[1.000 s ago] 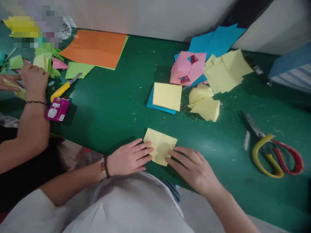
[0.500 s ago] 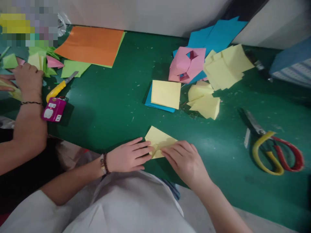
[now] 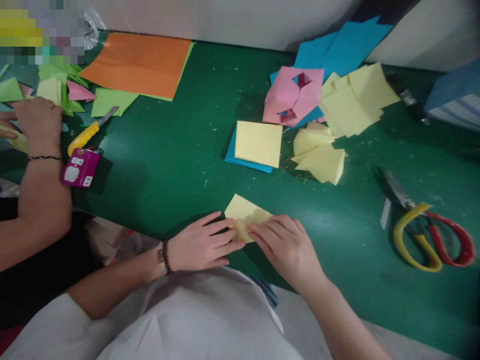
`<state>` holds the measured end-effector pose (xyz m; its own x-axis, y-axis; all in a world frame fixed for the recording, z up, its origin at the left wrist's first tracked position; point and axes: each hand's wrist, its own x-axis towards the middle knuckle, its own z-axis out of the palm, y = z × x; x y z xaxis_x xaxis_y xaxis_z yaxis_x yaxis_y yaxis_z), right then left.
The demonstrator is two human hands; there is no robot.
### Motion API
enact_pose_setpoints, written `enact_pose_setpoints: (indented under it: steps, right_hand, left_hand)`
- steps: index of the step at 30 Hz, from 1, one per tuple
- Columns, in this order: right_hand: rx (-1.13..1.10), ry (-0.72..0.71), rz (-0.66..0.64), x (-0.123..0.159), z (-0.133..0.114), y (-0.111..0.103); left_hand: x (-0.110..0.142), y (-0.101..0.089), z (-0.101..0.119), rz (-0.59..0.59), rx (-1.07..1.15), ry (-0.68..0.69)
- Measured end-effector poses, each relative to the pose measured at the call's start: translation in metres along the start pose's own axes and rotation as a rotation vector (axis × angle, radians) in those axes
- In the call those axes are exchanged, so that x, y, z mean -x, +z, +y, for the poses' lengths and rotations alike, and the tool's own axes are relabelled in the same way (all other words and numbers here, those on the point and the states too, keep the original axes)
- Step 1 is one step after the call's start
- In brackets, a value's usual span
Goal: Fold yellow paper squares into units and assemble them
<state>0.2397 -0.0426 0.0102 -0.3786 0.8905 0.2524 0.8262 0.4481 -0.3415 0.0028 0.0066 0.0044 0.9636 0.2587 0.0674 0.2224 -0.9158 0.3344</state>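
A pale yellow sheet of folding paper (image 3: 247,210) lies near the table's front edge, part of it covered by my fingers. My left hand (image 3: 204,242) is spread, palm down, its fingertips resting on the paper's left and lower side. On the right, my right hand (image 3: 287,245) has its fingers closed in a pinch at the paper's right edge. Just beyond lies a stack of yellow squares (image 3: 258,144) over blue paper (image 3: 247,164). Folded yellow pieces (image 3: 322,162) sit to its right, below a pink folded paper shape (image 3: 294,95).
Red-and-yellow-handled scissors (image 3: 420,225) lie at the right. Yellow sheets (image 3: 354,107), blue paper (image 3: 348,47) and a dark pen (image 3: 407,97) are at the back right. Left are orange paper (image 3: 140,65), a yellow knife (image 3: 88,134), a purple box (image 3: 80,167) and a co-worker's hand (image 3: 41,117).
My left fingers have slid a little to the right over the paper's lower edge. My right hand keeps its pinch, and the camera view has shifted slightly.
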Motion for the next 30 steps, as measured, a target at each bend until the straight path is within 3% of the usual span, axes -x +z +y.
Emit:
enact_pose_setpoints:
  steps: [30]
  right_hand:
    - [-0.011,0.067,-0.004,-0.0009,0.0001,0.0026]
  left_hand:
    - [-0.0016,-0.0015,-0.0008,-0.036,-0.017,-0.006]
